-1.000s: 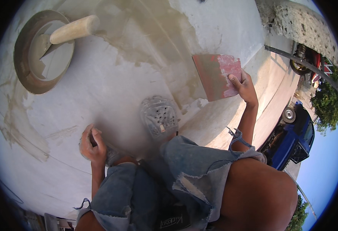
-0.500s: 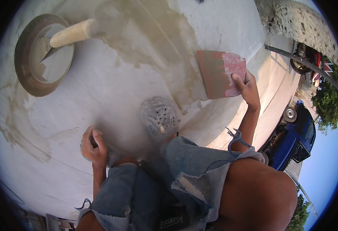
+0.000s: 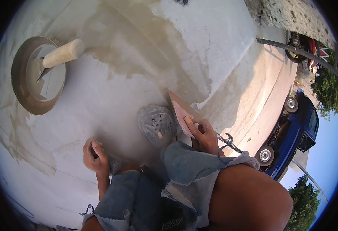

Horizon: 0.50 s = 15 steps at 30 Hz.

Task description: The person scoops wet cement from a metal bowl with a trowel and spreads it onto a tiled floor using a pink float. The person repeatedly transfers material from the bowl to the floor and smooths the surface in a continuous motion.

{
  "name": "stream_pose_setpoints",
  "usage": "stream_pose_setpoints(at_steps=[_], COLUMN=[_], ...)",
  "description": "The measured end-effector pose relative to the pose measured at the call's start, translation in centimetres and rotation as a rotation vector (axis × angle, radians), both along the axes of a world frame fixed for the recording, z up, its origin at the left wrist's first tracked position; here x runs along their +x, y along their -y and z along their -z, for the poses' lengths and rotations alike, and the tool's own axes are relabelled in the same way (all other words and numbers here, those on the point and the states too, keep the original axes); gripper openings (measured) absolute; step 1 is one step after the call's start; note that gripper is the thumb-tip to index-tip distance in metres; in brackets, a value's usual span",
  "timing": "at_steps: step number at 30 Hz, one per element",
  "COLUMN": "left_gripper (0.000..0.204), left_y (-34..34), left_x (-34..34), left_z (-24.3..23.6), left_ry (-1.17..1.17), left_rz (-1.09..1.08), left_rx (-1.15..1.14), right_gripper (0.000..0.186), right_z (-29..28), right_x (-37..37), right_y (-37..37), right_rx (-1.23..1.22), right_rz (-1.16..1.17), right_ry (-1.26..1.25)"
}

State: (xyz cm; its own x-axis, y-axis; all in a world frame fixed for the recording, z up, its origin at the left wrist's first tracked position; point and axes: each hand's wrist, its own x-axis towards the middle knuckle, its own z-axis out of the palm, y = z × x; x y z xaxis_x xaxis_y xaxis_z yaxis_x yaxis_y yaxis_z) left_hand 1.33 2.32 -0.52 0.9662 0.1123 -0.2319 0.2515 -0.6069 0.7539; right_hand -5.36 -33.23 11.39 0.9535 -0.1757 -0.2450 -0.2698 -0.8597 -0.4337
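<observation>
My right hand grips a flat, square plastering scraper, pinkish red with grey smears. The scraper is tilted almost edge-on, its far corner close to the wet, brownish coat on the pale surface. Loosely curled, my left hand stays by my left knee; whatever lies inside its dusty fingers is hidden. At the far left sits a round metal pan with a grey layer inside. A trowel with a thick wooden handle rests in it, blade down.
My dusty grey perforated clog stands beside the scraper. Damp, tan patches spread across the pale surface. A rough concrete block is at the far right, with a dark pole, and a blue vehicle beyond.
My right hand has drawn the scraper back toward my knee and turned it from nearly face-on to steeply tilted. The left hand keeps its curl. The view has shifted slightly.
</observation>
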Motion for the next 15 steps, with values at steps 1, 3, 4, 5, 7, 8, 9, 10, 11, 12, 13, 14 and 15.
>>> stream_pose_setpoints(at_steps=[1, 3, 4, 5, 7, 8, 9, 10, 11, 12, 13, 14, 15], left_gripper=[0.026, 0.021, 0.022, 0.022, 0.023, 0.023, 0.023, 0.023, 0.023, 0.023, 0.023, 0.023, 0.023], left_y=[0.2, 0.4, 0.5, 0.4, 0.3, 0.3, 0.1, 0.1, 0.0, -0.1, 0.0, 0.3, 0.3], left_x=[0.1, 0.3, 0.4, 0.4, 0.3, 0.3, 0.2, 0.2, 0.1, 0.1, 0.1, 0.2, 0.3], left_z=[0.0, -0.1, -0.1, -0.2, -0.1, 0.0, 0.0, 0.1, 0.1, 0.1, 0.1, 0.0, 0.0], left_ry=[0.015, 0.042, 0.029, 0.016, 0.001, -0.003, -0.006, 0.001, 0.007, 0.012, 0.016, 0.021, 0.026], left_rz=[0.003, 0.006, 0.017, 0.027, 0.031, 0.03, 0.026, 0.021, 0.016, 0.012, 0.006, 0.002, -0.002], left_rx=[-0.005, -0.015, 0.0, 0.016, 0.024, 0.012, 0.007, -0.005, -0.014, -0.022, -0.024, -0.03, -0.031], right_gripper=[0.062, 0.064, 0.065, 0.066, 0.065, 0.065, 0.064, 0.064, 0.063, 0.063, 0.062, 0.062, 0.062], right_z=[0.0, 1.4, 2.0, 2.6, 4.1, 4.4, 4.5, 4.5, 4.1, 3.8, 3.3, 3.0, 2.9], right_x=[-0.5, -1.2, -0.8, -0.6, -1.3, -1.6, -1.3, -0.8, 0.1, 1.1, 2.0, 2.7, 2.5], right_y=[-0.3, 0.0, -0.1, -0.4, -1.1, -1.0, -1.1, -0.8, -0.8, -0.7, -0.6, -0.5, -0.7], right_rx=[0.01, -0.018, -0.039, -0.059, -0.071, -0.077, -0.077, -0.079, -0.085, -0.092, -0.106, -0.123, -0.097], right_rz=[0.032, -0.019, -0.035, -0.052, 0.005, 0.023, 0.038, 0.043, 0.029, 0.016, -0.016, -0.046, -0.047], right_ry=[-0.031, 0.001, 0.052, 0.103, 0.122, 0.116, 0.111, 0.091, 0.084, 0.077, 0.086, 0.095, 0.082])
